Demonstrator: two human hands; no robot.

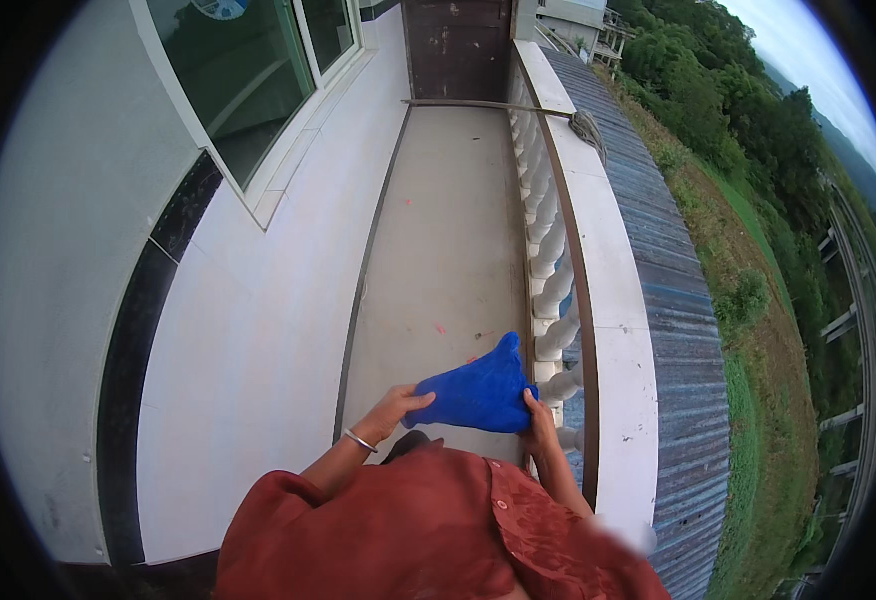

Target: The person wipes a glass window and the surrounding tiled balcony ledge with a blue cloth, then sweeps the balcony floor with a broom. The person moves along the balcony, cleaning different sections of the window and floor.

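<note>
A blue cloth (478, 392) is held up in front of me between both hands, folded or bunched, with one corner pointing up and away. My left hand (394, 410), with a silver bangle on its wrist, grips the cloth's left end, thumb on top. At the right end my right hand (539, 420) is closed on the edge, its thumb upright against the fabric. Most of the fingers of both hands are hidden behind the cloth.
A tiled wall (248, 330) with a window (248, 80) runs along my left. On the right stands a balustrade (613, 300) with white balusters. Across the far end of the floor (438, 220) lies a mop (498, 105), its head on the railing. Beyond is a corrugated roof (673, 300).
</note>
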